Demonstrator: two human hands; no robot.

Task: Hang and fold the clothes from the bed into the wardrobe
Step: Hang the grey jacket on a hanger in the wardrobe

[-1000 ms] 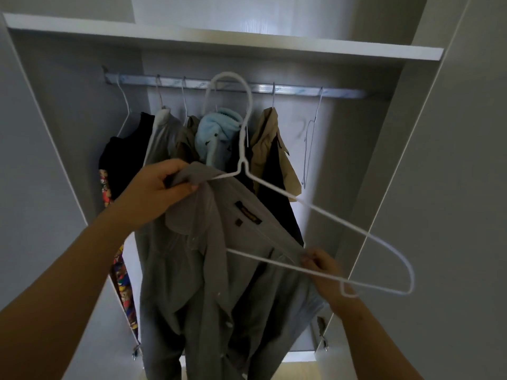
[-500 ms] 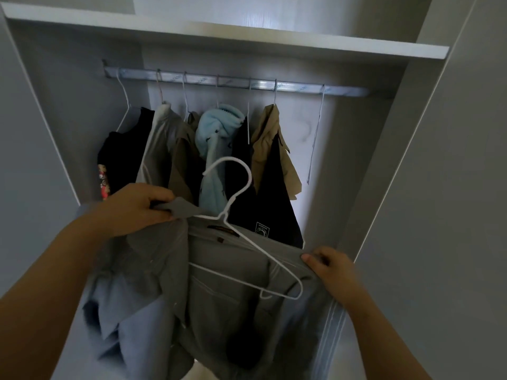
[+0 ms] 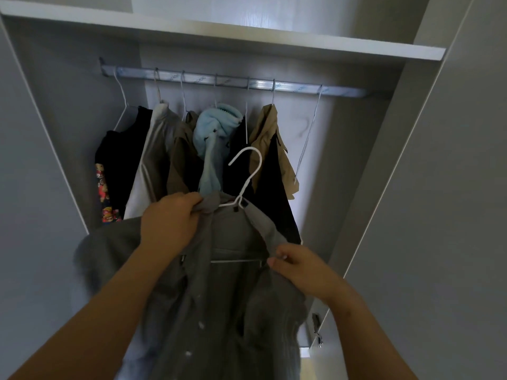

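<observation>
I hold a grey button shirt (image 3: 219, 303) in front of the open wardrobe. A white wire hanger (image 3: 245, 179) sits inside it, its hook sticking up above the collar and its bottom bar showing across the opening. My left hand (image 3: 171, 223) grips the collar fabric just left of the hook. At the shirt's right shoulder, my right hand (image 3: 297, 266) pinches the cloth. The metal rail (image 3: 343, 91) runs across the wardrobe above.
Several garments hang on the rail: a black printed top (image 3: 118, 160), a pale jacket (image 3: 149, 160), a light blue fleece (image 3: 216, 133), a black piece and a tan shirt (image 3: 270, 138). An empty wire hanger (image 3: 307, 141) hangs at the right. A shelf (image 3: 301, 42) tops the rail; the doors stand open on both sides.
The hanger has gone from lying askew outside the shirt to sitting inside it with the hook upright. My right hand moved up to the shirt's right shoulder.
</observation>
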